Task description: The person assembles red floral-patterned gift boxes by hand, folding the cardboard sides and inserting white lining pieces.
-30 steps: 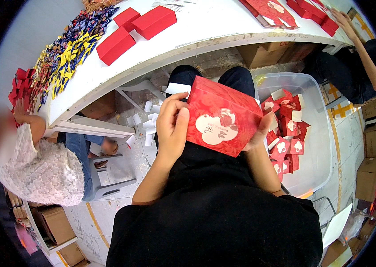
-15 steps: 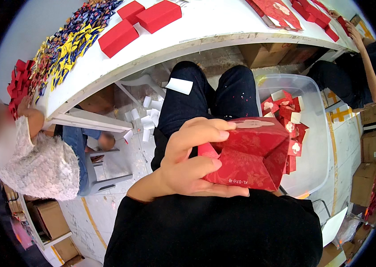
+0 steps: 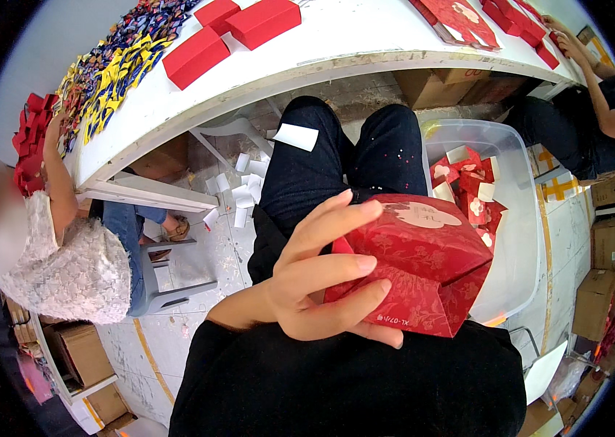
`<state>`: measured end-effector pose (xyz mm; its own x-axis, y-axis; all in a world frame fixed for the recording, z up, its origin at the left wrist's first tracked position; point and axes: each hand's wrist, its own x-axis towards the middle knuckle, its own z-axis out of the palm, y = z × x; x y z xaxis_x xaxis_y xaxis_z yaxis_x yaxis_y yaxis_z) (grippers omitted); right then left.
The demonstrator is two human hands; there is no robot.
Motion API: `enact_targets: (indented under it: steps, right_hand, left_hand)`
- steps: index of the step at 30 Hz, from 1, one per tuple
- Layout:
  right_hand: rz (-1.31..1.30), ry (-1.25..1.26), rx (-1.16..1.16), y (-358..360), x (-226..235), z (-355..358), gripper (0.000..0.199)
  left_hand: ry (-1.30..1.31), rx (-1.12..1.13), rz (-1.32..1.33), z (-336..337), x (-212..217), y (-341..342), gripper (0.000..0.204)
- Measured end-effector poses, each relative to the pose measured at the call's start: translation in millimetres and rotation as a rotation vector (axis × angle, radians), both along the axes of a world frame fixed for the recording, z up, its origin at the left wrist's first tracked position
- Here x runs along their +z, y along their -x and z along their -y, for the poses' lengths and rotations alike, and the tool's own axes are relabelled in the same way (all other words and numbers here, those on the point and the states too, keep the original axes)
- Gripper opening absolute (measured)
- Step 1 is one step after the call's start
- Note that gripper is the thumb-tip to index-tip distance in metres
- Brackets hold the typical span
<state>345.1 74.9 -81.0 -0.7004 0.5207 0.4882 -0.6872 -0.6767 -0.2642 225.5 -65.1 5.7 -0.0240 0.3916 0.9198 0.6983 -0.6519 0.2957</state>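
Note:
Over my lap my left hand (image 3: 329,280) grips a red patterned paper gift box (image 3: 424,262) from its left side. Its fingers spread across the near panel. A pale rounded label marks the box's top panel, and folded, creased panels show at its right end. My right hand does not show; the box may hide it. On my left thigh lies a small white paper piece (image 3: 296,137). To my right, a clear plastic bin (image 3: 515,269) holds several red boxes (image 3: 475,182) with pale flower shapes, some with their white-lined flaps standing up.
A white table (image 3: 278,76) curves ahead, bearing red boxes (image 3: 264,22), a heap of small wrapped packets (image 3: 114,87) and flat red sheets (image 3: 460,22). White scraps (image 3: 246,193) litter the floor. Co-workers sit at left (image 3: 67,255) and right (image 3: 577,124). Cartons (image 3: 598,302) stand at far right.
The gift box has shifted slightly right and tilted, showing more of its labelled panel. My left fingers have re-spread on it. The left co-worker's arm has reached up toward the packets.

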Motion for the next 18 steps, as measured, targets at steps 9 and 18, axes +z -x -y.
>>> enact_targets:
  steps: [9,18]
  right_hand:
    - [0.053,0.011,-0.011,-4,-2,2,0.082]
    - [0.099,0.011,-0.011,-7,-1,-1,0.075]
  left_hand:
    - [-0.151,-0.022,0.048,-7,-10,-5,0.048]
    - [-0.193,0.004,0.069,-9,-12,-8,0.051]
